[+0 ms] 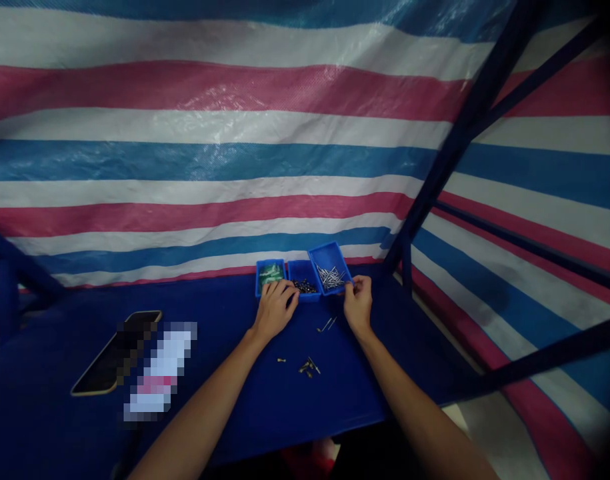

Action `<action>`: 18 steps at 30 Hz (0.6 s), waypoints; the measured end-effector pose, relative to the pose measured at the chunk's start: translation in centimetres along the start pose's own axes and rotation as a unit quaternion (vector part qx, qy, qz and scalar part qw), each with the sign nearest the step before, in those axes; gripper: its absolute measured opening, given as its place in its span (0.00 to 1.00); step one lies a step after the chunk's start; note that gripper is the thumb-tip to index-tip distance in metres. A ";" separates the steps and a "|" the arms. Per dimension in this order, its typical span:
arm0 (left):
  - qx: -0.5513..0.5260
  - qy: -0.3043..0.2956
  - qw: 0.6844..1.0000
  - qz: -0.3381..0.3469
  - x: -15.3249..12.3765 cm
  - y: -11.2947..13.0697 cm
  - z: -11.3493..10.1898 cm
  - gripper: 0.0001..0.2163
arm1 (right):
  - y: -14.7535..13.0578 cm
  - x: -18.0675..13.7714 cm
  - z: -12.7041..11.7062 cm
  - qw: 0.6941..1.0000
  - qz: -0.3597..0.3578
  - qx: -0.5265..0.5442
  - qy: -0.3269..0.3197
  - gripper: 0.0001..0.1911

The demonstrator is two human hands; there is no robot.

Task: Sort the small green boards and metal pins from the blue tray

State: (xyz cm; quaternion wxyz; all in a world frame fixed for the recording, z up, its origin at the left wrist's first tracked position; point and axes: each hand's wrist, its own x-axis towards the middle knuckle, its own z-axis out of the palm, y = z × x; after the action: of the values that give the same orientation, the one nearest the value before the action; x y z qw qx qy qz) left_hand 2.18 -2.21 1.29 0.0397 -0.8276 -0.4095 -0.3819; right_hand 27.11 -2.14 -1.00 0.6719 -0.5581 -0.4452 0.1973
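Observation:
Three small blue bins stand side by side at the back of the blue table. My right hand (358, 301) grips the front right corner of the right bin (329, 253), which sits askew and holds several thin silver metal pins. My left hand (276, 308) rests at the front of the left bin (258, 285), fingers apart and reaching toward the middle bin (305, 267). Green-and-white packets (271, 273) lie in the left bin. Small dark metal parts (305, 287) fill the bottom of the middle one, partly behind my fingers.
On the blue table (225, 393) lie a small heap of metal parts (309, 367), one small brass-coloured piece (281, 360) and two loose pins (327, 325). A phone (117, 353) lies left, beside a blurred-out item (162, 373). Dark frame bars (435, 187) and striped sheeting (209, 160) surround the table.

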 end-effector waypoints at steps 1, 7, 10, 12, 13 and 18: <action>0.000 -0.001 1.000 0.000 0.0 0.0 0.0 0.09 | 0.0 0.0 0.0 1.000 -0.007 0.003 0.002 0.12; 0.001 0.001 1.000 0.002 0.1 0.0 0.0 0.11 | -0.1 -0.3 0.0 0.999 -0.027 -0.014 0.019 0.13; 0.001 0.001 1.000 0.002 0.1 0.0 0.0 0.11 | -0.1 -0.3 0.1 1.000 -0.002 0.005 0.018 0.13; -0.001 0.001 1.000 0.002 0.0 0.0 0.0 0.11 | 0.1 -0.1 0.2 0.999 0.027 0.042 0.015 0.15; -0.002 0.001 1.000 0.001 0.0 0.0 0.0 0.11 | 0.2 0.0 0.3 0.996 0.050 0.069 0.017 0.16; -0.004 -0.002 1.000 -0.002 0.0 0.0 0.0 0.11 | 0.7 0.4 0.6 0.971 0.163 0.174 0.033 0.20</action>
State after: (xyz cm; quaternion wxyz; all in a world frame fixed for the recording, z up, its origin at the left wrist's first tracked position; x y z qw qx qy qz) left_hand 2.19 -2.17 1.31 0.0345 -0.8277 -0.4098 -0.3817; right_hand 27.00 -1.29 -1.50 0.7316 -0.5041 -0.2844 0.3601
